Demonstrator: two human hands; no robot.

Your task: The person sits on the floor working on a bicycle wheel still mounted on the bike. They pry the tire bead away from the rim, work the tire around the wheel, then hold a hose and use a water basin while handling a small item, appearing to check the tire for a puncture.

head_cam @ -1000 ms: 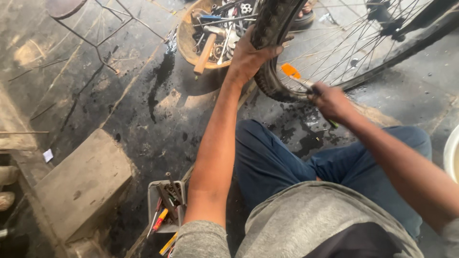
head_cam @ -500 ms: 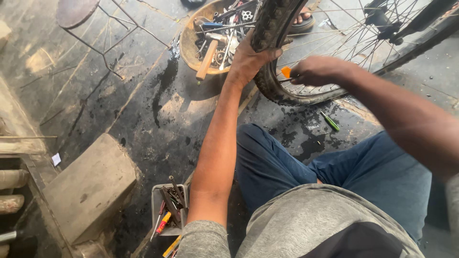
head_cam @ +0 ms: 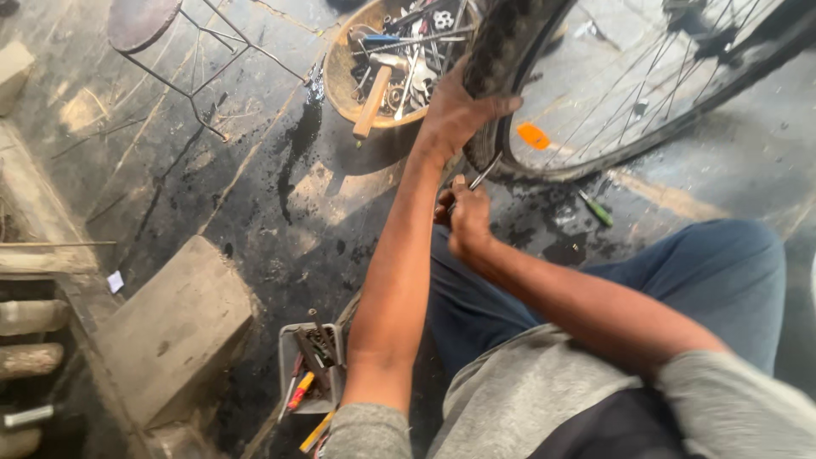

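Gripping the bicycle tyre (head_cam: 497, 51) from above, the left hand (head_cam: 455, 106) is clamped over the tread with fingers wrapped round its outer side. Just below that tyre, the right hand (head_cam: 466, 219) is closed round a thin metal tyre lever (head_cam: 484, 172), whose tip is pushed up against the tyre's lower edge where rubber meets rim (head_cam: 595, 161). The wheel stands on the wet, dark floor (head_cam: 255, 204), spokes fanning away from the tyre. Left of the tyre, touching or nearly so, a round pan of tools (head_cam: 344, 81) is seen with a wooden-handled hammer (head_cam: 374, 98) lying in it. Below the tyre a green-handled screwdriver (head_cam: 597, 209) lies on the floor. Well below the tyre, by the left elbow, a small grey tray (head_cam: 291, 374) of hand tools sits.

For this prying to go well, the tyre is best held steady from above and the lever kept shallow under the bead, probably, so the tube inside is not pinched.
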